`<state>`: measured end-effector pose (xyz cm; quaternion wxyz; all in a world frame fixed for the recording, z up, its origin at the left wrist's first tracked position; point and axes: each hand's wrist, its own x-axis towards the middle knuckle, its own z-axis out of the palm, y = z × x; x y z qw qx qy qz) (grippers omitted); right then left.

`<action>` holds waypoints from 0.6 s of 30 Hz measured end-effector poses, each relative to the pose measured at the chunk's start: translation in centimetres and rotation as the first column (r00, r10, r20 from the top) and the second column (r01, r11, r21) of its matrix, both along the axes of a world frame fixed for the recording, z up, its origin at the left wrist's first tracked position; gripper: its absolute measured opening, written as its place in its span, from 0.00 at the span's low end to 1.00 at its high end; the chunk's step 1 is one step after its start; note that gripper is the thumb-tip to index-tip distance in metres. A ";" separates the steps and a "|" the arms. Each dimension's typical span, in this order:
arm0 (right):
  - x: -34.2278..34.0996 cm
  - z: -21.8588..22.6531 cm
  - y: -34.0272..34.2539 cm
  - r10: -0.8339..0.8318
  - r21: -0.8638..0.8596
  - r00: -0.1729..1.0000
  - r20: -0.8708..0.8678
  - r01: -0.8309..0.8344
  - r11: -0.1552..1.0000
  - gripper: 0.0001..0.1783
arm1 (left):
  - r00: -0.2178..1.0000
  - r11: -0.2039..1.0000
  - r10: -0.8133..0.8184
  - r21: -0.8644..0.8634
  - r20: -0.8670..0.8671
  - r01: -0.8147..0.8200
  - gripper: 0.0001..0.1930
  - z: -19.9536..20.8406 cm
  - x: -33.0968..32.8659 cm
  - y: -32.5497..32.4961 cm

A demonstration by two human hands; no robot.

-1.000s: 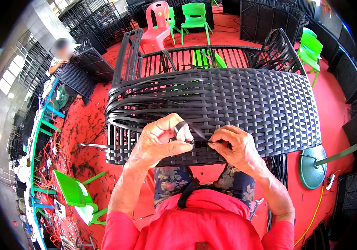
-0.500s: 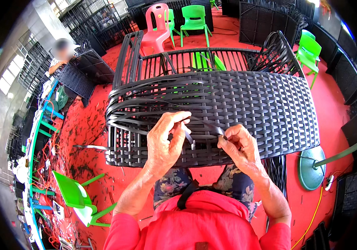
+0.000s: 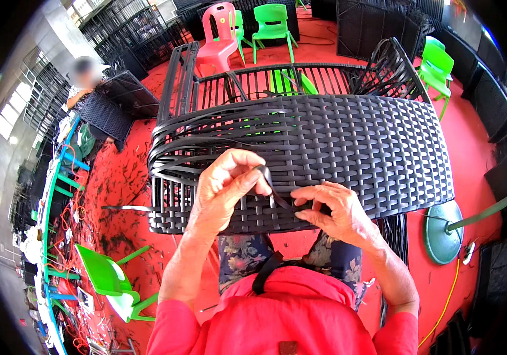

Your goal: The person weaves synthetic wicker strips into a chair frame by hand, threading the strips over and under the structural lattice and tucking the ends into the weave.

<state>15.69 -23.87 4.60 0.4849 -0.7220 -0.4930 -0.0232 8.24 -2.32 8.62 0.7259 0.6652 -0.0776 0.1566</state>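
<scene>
In front of me lies a black woven rattan furniture panel (image 3: 371, 148), closely woven on its right side. Loose flat strips (image 3: 182, 139) fan out and curl over its left end. My left hand (image 3: 221, 186) pinches a dark plastic strip (image 3: 272, 188) between thumb and fingers, just above the weave. That strip bends down toward my right hand (image 3: 337, 212), whose thumb and fingers close around its lower part close to the panel's near edge. The tip of the strip is hidden at the right fingers.
A slatted frame (image 3: 229, 89) stands behind the panel. Green chairs (image 3: 274, 25) and a pink chair (image 3: 221, 38) are at the back; another green chair (image 3: 102, 272) is at the left. A green round base (image 3: 442, 234) stands right. A person (image 3: 83, 80) works far left.
My right hand has moved left toward the left hand, and the left hand has shifted slightly left and down. The strip between them now bends downward more steeply.
</scene>
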 end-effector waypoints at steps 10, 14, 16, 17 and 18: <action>-0.1 -0.1 0.4 -0.059 0.066 0.986 -0.153 0.069 0.995 0.06 | 0.970 0.984 -0.057 0.149 -0.236 0.094 0.14 0.4 -2.0 3.3; 0.3 -0.5 0.3 -0.011 0.093 0.996 -0.093 0.020 0.995 0.06 | 0.960 0.976 -0.219 -0.024 -0.172 0.218 0.14 0.6 -0.8 2.9; 0.8 -0.4 -0.3 0.008 0.092 0.994 -0.110 0.002 0.996 0.07 | 0.959 0.974 -0.225 -0.015 -0.174 0.226 0.20 1.4 -0.5 2.5; 0.9 -0.4 -0.4 0.034 0.096 0.991 -0.130 -0.022 0.995 0.07 | 0.973 0.977 -0.206 0.030 -0.106 0.210 0.21 1.2 -0.4 2.4; 0.8 -0.4 -0.4 0.036 0.085 0.979 -0.199 -0.019 0.996 0.09 | 0.987 0.979 -0.136 0.141 -0.088 0.147 0.22 1.1 -0.4 2.2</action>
